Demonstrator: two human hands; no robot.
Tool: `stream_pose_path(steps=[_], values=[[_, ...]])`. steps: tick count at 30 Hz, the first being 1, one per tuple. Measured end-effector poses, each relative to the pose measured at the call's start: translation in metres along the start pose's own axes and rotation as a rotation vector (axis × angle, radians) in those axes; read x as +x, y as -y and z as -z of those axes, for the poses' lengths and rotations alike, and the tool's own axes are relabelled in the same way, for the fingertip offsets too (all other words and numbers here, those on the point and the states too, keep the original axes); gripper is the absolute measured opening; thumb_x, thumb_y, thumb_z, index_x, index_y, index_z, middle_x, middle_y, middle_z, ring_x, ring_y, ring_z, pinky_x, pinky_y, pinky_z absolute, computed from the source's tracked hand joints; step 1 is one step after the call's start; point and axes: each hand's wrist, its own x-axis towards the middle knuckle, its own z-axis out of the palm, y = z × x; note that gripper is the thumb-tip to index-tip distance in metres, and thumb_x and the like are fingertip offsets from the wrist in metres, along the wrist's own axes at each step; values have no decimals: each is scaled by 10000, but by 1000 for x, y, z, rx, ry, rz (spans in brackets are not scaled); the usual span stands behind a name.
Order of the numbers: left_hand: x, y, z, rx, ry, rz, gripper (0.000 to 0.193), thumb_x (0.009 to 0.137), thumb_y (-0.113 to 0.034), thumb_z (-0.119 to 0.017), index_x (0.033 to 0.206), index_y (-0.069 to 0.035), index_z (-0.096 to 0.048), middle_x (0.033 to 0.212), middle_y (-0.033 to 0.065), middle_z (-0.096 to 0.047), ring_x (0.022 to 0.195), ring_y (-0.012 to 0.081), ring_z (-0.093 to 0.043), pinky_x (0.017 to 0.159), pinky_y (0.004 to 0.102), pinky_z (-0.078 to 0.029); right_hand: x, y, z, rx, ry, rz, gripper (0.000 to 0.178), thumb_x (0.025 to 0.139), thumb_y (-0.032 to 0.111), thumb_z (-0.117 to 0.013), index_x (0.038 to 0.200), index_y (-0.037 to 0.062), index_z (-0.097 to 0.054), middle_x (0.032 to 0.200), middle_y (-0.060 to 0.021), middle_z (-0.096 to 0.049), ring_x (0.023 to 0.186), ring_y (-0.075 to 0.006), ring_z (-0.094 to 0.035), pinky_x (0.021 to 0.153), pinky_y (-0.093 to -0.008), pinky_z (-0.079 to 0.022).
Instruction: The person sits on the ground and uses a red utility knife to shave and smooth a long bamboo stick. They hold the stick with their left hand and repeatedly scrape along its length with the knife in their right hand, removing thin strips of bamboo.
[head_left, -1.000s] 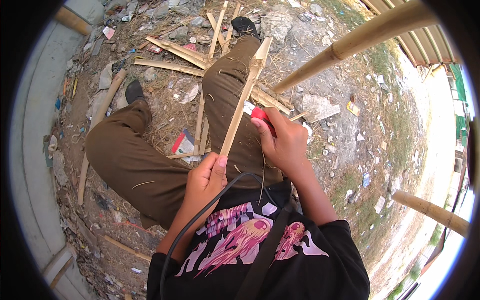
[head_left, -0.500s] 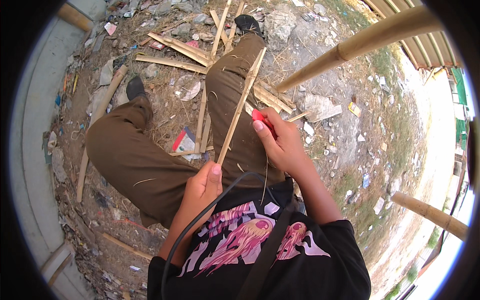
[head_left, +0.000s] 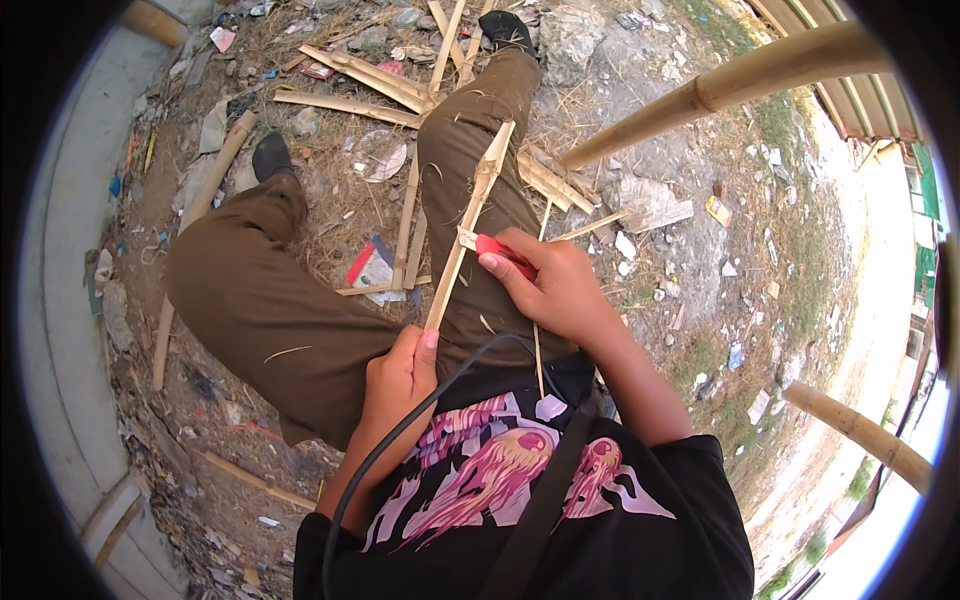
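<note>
Thick pole (head_left: 705, 92) right of held strip (head_left: 484, 184); cable (head_left: 398, 429) over left forearm (head_left: 370, 436)

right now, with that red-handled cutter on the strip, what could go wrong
The red-handled cutter in the right hand might slip off the bamboo strip and cut the trouser leg that lies beneath in this view. The bare left hand, gripping the strip's near end, could pick up a splinter.
</note>
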Motion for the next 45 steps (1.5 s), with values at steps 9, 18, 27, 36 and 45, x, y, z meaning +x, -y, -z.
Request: stream_pose_path(steps=[9,18,27,36,45], values=[[-18,-11,9,-106,134,113,409,1150,-305,-487,852,-26,-506,616,-5,-466,571,50,-414,520,270,-363,-9,-1,-24,12,-226,-114,299,1021,399,-679,999,101,-687,618,-169,-627,580,-406,-663,522,-477,-495],[-22,-10,9,-135,153,59,389,1148,-303,-494,880,-21,-507,627,-21,-458,580,42,-404,516,261,-354,-15,0,-27,52,-289,-93,266,1014,383,-689,1042,119,-681,676,-141,-654,592,-372,-667,531,-449,-500],[-6,-4,-3,-308,110,67,411,1150,-324,-490,823,-78,-456,644,-65,-361,544,13,-310,470,238,-265,-20,-2,-9,26,-119,67,278,1024,375,-667,1138,123,-698,771,-134,-699,664,-351,-697,577,-440,-519],[-7,-7,-1,-301,123,84,416,1152,-321,-482,826,-64,-457,634,-51,-377,551,18,-338,477,240,-289,-16,-5,-13,57,-123,32,260,1016,359,-681,1105,117,-711,717,-141,-691,633,-359,-696,564,-441,-522],[-7,-7,-3,-53,44,2,445,1157,-326,-459,808,-50,-467,610,-22,-437,541,41,-402,487,267,-351,-18,8,-33,-7,-287,7,253,977,330,-742,1063,95,-705,727,-141,-705,619,-347,-700,537,-417,-517]])
